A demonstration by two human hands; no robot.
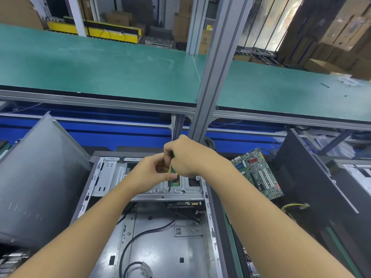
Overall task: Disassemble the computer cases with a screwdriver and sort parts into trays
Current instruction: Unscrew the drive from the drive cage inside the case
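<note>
The screwdriver (pixel 171 171), with a yellow and green handle, stands nearly upright over the open computer case (pixel 160 249), which lies flat just in front of the person. Its dark shaft reaches down to a hole in the silver drive bracket (pixel 180 192) across the far end of the case. The right hand (pixel 188 157) is curled round the top of the handle. The left hand (pixel 150 173) pinches the lower part of the handle between thumb and fingers.

Inside the case a black cable (pixel 144 233) loops over the bare metal floor. A grey side panel (pixel 40 177) leans at the left. A green circuit board (pixel 257 173) lies just to the right of the case, with yellow wires (pixel 295 206) near it and a black case (pixel 311 187) beyond.

Above, a green-topped shelf (pixel 100 67) runs across, split by a grey metal post (pixel 212 67). Cardboard boxes (pixel 341 37) are stacked at the far right. A box (pixel 205 40) behind the post carries a logo too small to read.
</note>
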